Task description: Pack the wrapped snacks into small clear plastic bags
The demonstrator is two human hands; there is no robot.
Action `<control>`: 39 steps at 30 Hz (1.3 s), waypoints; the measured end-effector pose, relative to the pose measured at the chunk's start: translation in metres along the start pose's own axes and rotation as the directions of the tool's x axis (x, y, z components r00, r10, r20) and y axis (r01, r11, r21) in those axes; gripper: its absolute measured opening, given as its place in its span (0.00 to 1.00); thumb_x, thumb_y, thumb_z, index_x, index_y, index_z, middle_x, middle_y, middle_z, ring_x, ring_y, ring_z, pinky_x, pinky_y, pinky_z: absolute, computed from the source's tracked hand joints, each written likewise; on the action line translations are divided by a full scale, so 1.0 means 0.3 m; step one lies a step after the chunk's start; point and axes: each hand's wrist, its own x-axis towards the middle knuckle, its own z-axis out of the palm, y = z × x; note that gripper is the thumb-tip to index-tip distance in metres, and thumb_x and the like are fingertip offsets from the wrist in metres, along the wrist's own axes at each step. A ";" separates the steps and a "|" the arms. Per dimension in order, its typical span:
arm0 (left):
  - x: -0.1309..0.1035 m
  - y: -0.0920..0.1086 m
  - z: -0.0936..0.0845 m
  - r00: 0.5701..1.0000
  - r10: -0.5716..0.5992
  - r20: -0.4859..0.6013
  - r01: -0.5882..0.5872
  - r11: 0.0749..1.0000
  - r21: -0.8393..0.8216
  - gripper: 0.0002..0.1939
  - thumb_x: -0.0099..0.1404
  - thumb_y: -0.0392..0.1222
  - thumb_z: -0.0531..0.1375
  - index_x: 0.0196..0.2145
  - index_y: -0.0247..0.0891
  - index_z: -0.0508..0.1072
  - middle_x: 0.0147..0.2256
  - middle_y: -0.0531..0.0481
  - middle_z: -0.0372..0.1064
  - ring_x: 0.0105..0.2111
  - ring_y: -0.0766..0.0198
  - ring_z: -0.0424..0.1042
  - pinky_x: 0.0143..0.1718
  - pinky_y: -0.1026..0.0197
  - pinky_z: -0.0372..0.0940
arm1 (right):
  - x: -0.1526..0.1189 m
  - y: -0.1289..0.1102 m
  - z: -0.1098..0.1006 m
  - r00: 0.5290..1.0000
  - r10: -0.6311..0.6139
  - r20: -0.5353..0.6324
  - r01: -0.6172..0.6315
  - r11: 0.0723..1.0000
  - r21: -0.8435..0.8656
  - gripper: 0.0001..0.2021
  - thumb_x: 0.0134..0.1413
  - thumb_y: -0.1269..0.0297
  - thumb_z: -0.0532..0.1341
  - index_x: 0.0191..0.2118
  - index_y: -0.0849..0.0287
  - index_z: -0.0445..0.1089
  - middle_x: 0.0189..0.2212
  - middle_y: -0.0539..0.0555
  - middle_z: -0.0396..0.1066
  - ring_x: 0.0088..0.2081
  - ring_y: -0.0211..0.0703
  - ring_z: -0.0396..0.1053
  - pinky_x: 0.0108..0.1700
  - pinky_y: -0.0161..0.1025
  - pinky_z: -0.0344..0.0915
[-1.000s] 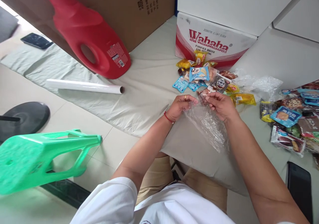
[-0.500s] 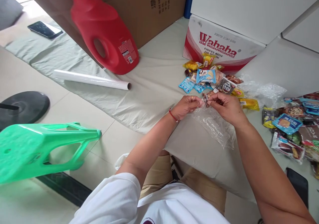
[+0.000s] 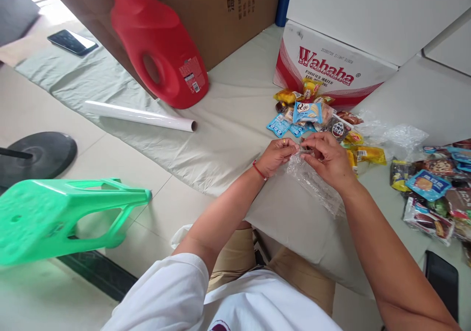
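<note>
My left hand (image 3: 276, 158), with a ring and a red wrist string, pinches the gathered top of a clear plastic bag (image 3: 312, 182). The bag hangs down toward the table's near edge. My right hand (image 3: 327, 158) is at the same top, its thumb and forefinger a little apart with the film between them; whether it grips the film is hard to tell. Just beyond my hands lies a pile of wrapped snacks, among them a blue and white packet (image 3: 307, 112) and yellow packets (image 3: 371, 154). Crumpled clear plastic (image 3: 406, 137) rests to their right.
A white and red carton (image 3: 331, 66) stands behind the snacks. More packets (image 3: 429, 184) and a black phone (image 3: 441, 282) lie at right. On the left are a red jug (image 3: 172, 51), a white roll (image 3: 140, 117), another phone (image 3: 72, 42) and a green stool (image 3: 44, 218).
My right hand's fingers have spread somewhat and shifted slightly left at the bag's top. My left hand stays pinched there. The whole view has shifted a little.
</note>
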 end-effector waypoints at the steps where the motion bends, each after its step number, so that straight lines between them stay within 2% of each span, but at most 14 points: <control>1: 0.000 -0.001 0.000 1.000 -0.002 -0.003 0.002 1.000 -0.006 0.23 0.48 0.55 0.75 0.27 0.36 0.70 0.24 0.56 0.63 0.21 0.75 0.51 0.23 0.64 0.40 | -0.001 0.003 0.007 1.000 -0.025 -0.009 0.025 1.000 -0.015 0.11 0.60 0.57 0.67 0.46 0.50 0.79 0.51 0.55 0.71 0.38 0.42 0.70 0.42 0.43 0.69; 5: -0.001 -0.001 0.003 1.000 0.002 0.002 -0.001 1.000 -0.014 0.24 0.49 0.55 0.76 0.26 0.36 0.69 0.24 0.56 0.63 0.20 0.75 0.51 0.23 0.64 0.41 | -0.009 0.016 0.024 0.992 -0.117 -0.054 0.113 0.991 -0.074 0.07 0.64 0.59 0.64 0.40 0.51 0.80 0.50 0.56 0.71 0.48 0.49 0.72 0.53 0.49 0.69; 9: 0.015 -0.010 -0.005 0.998 0.022 -0.063 -0.026 0.998 -0.052 0.21 0.54 0.52 0.74 0.27 0.38 0.67 0.24 0.57 0.63 0.20 0.75 0.55 0.22 0.65 0.46 | -0.062 -0.005 0.012 0.983 -0.158 -0.096 0.144 0.980 -0.141 0.07 0.67 0.61 0.61 0.42 0.53 0.77 0.47 0.57 0.73 0.51 0.51 0.72 0.55 0.50 0.69; 15: 0.042 -0.013 -0.034 0.968 -0.041 -0.249 -0.012 0.978 -0.209 0.17 0.58 0.45 0.70 0.31 0.39 0.63 0.31 0.54 0.74 0.28 0.71 0.73 0.30 0.66 0.64 | -0.321 -0.084 -0.008 0.973 -0.139 -0.186 0.082 0.954 -0.287 0.06 0.68 0.67 0.59 0.45 0.52 0.72 0.46 0.57 0.75 0.47 0.47 0.75 0.49 0.45 0.72; 19: 0.043 -0.006 -0.037 0.961 -0.058 -0.270 -0.010 0.970 -0.244 0.18 0.57 0.45 0.71 0.32 0.40 0.63 0.33 0.53 0.76 0.29 0.69 0.76 0.33 0.65 0.67 | -0.496 -0.122 0.020 0.974 -0.060 -0.219 0.006 0.970 -0.243 0.08 0.66 0.71 0.59 0.45 0.51 0.70 0.39 0.54 0.75 0.40 0.45 0.75 0.41 0.40 0.72; 22: 0.042 -0.002 -0.036 0.963 -0.036 -0.266 -0.030 0.970 -0.240 0.16 0.57 0.43 0.70 0.31 0.39 0.64 0.32 0.53 0.77 0.28 0.69 0.76 0.31 0.66 0.65 | -0.559 -0.174 0.063 0.991 -0.013 -0.136 -0.010 0.986 -0.166 0.08 0.67 0.73 0.57 0.44 0.52 0.69 0.37 0.53 0.74 0.36 0.43 0.75 0.37 0.38 0.72; 25: 0.026 0.010 -0.040 0.961 -0.039 -0.272 -0.038 0.962 -0.272 0.14 0.55 0.40 0.68 0.29 0.39 0.64 0.30 0.51 0.77 0.29 0.66 0.77 0.30 0.66 0.65 | -0.586 -0.234 0.101 0.993 0.002 0.115 0.012 0.992 -0.124 0.09 0.69 0.71 0.55 0.39 0.53 0.70 0.33 0.51 0.75 0.32 0.40 0.73 0.34 0.36 0.69; 27: -0.001 0.025 -0.044 0.963 -0.046 -0.265 -0.034 0.956 -0.291 0.12 0.53 0.38 0.66 0.28 0.39 0.64 0.31 0.50 0.78 0.30 0.65 0.78 0.31 0.65 0.66 | -0.599 -0.251 0.105 0.964 0.073 0.256 -0.060 0.997 -0.058 0.11 0.71 0.66 0.54 0.37 0.54 0.72 0.29 0.49 0.74 0.29 0.38 0.71 0.33 0.35 0.67; 28: -0.020 0.034 -0.044 0.966 -0.041 -0.255 -0.036 0.955 -0.294 0.11 0.52 0.37 0.66 0.28 0.38 0.65 0.32 0.49 0.78 0.32 0.64 0.79 0.32 0.65 0.67 | -0.604 -0.248 0.098 0.957 0.155 0.244 -0.155 0.988 -0.019 0.12 0.72 0.62 0.55 0.37 0.54 0.72 0.27 0.49 0.73 0.28 0.38 0.70 0.32 0.34 0.66; 30: -0.065 0.050 -0.040 0.973 -0.013 -0.229 -0.053 0.958 -0.283 0.09 0.51 0.36 0.65 0.29 0.38 0.68 0.35 0.49 0.79 0.34 0.64 0.80 0.35 0.64 0.68 | -0.603 -0.220 0.073 0.912 0.407 0.051 -0.410 0.907 0.093 0.15 0.72 0.52 0.56 0.37 0.55 0.72 0.26 0.49 0.72 0.26 0.37 0.68 0.30 0.33 0.65; 32: -0.114 0.057 -0.032 0.977 0.020 -0.213 -0.075 0.964 -0.253 0.08 0.50 0.35 0.65 0.28 0.37 0.69 0.36 0.49 0.79 0.36 0.64 0.80 0.38 0.64 0.69 | -0.583 -0.176 0.050 0.753 0.640 -0.151 -0.586 0.757 0.288 0.21 0.69 0.42 0.56 0.40 0.56 0.72 0.30 0.52 0.75 0.27 0.38 0.68 0.27 0.33 0.64; 34: -0.159 0.053 -0.028 0.977 0.041 -0.209 -0.086 0.974 -0.212 0.07 0.50 0.34 0.65 0.28 0.37 0.70 0.36 0.49 0.79 0.37 0.63 0.80 0.39 0.63 0.68 | -0.545 -0.135 0.047 0.627 0.765 -0.145 -0.634 0.609 0.477 0.27 0.63 0.34 0.57 0.46 0.57 0.71 0.39 0.57 0.77 0.30 0.40 0.70 0.24 0.34 0.62; 36: -0.199 0.041 -0.037 0.980 0.048 -0.191 -0.075 0.987 -0.140 0.07 0.49 0.35 0.64 0.28 0.37 0.69 0.39 0.47 0.79 0.39 0.61 0.80 0.40 0.62 0.68 | -0.499 -0.108 0.069 0.596 0.802 -0.028 -0.642 0.497 0.584 0.32 0.54 0.32 0.64 0.50 0.57 0.70 0.41 0.58 0.78 0.28 0.40 0.69 0.22 0.34 0.60; 39: -0.258 0.042 -0.070 0.949 0.156 -0.273 -0.131 0.986 0.107 0.07 0.52 0.38 0.62 0.32 0.38 0.70 0.45 0.44 0.78 0.46 0.56 0.79 0.47 0.55 0.69 | -0.447 -0.095 0.125 0.645 0.763 0.038 -0.610 0.485 0.626 0.28 0.47 0.40 0.71 0.44 0.57 0.72 0.31 0.52 0.75 0.26 0.37 0.65 0.27 0.35 0.61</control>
